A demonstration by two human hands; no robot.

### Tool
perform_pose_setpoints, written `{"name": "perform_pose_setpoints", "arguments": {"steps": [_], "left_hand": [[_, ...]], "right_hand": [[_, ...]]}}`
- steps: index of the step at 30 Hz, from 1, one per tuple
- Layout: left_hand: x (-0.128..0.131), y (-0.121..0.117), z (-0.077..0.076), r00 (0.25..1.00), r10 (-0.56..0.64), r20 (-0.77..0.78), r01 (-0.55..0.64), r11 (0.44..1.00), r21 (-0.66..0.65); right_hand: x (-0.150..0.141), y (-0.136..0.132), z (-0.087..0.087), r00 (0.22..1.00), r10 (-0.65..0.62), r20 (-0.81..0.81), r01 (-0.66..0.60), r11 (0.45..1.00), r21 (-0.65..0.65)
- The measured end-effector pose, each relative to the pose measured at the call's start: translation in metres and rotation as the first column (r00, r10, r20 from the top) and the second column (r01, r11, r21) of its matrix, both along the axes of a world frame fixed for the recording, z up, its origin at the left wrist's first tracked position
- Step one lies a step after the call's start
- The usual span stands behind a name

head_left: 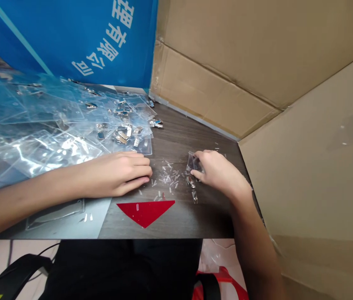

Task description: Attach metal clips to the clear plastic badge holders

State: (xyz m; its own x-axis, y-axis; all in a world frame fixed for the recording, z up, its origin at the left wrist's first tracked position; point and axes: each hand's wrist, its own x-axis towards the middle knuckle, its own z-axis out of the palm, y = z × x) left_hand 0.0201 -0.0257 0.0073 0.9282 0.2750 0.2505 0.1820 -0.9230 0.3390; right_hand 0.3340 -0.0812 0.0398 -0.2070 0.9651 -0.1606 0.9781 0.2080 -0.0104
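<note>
My left hand (118,173) lies flat on the dark wooden table (179,216), fingers together and stretched out, holding nothing, its fingertips beside a scatter of several small clear plastic bits (167,177). My right hand (217,171) is curled, pinching a small clear plastic bag (193,161) at the scatter's right edge. Several metal clips (192,189) lie just below its fingers. A red triangle sticker (145,210) is on the table near the front edge.
A heap of clear plastic badge sleeves with metal clips (70,125) covers the table's left part. A blue printed board (70,37) stands behind it. Cardboard walls (226,62) close off the back and the right side (320,166). One clear sleeve (56,210) lies under my left forearm.
</note>
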Motion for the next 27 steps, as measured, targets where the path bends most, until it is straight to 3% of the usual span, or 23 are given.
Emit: {"name": "perform_pose_setpoints", "arguments": {"steps": [6,11,13,15,17,20,22,24,27], "left_hand": [[0.001,-0.002,0.001,1.000,0.013,0.008,-0.012,0.999,-0.036],[0.001,-0.003,0.000,1.000,0.014,0.002,-0.013,0.999,-0.052],[0.001,-0.003,-0.001,1.000,0.028,0.008,-0.028,0.997,-0.070],[0.002,-0.006,-0.001,0.997,0.066,0.026,-0.062,0.991,-0.117],[0.004,-0.010,-0.001,0.991,0.121,0.056,-0.108,0.975,-0.196],[0.010,-0.019,0.001,0.973,0.208,0.099,-0.164,0.929,-0.332],[0.013,-0.024,0.002,0.957,0.255,0.140,-0.187,0.908,-0.376],[0.016,-0.027,0.002,0.933,0.296,0.204,-0.206,0.905,-0.372],[0.015,-0.026,0.002,0.911,0.299,0.283,-0.208,0.928,-0.308]], "right_hand": [[-0.002,0.002,0.000,0.998,-0.061,-0.011,0.061,0.998,0.008],[-0.014,0.004,0.003,0.990,-0.118,0.072,0.110,0.988,0.110],[-0.016,0.004,0.004,0.991,-0.137,-0.009,0.135,0.968,0.210],[-0.019,0.003,0.004,0.971,-0.108,-0.214,0.173,0.934,0.312],[-0.027,0.000,0.003,0.859,-0.024,-0.511,0.224,0.916,0.333],[-0.046,-0.006,-0.004,0.476,0.005,-0.880,0.249,0.958,0.140],[-0.059,-0.009,-0.010,0.252,-0.075,-0.965,0.215,0.976,-0.020],[-0.068,-0.010,-0.015,0.143,-0.136,-0.980,0.205,0.973,-0.105],[-0.070,-0.008,-0.021,0.090,-0.174,-0.981,0.215,0.965,-0.152]]}}
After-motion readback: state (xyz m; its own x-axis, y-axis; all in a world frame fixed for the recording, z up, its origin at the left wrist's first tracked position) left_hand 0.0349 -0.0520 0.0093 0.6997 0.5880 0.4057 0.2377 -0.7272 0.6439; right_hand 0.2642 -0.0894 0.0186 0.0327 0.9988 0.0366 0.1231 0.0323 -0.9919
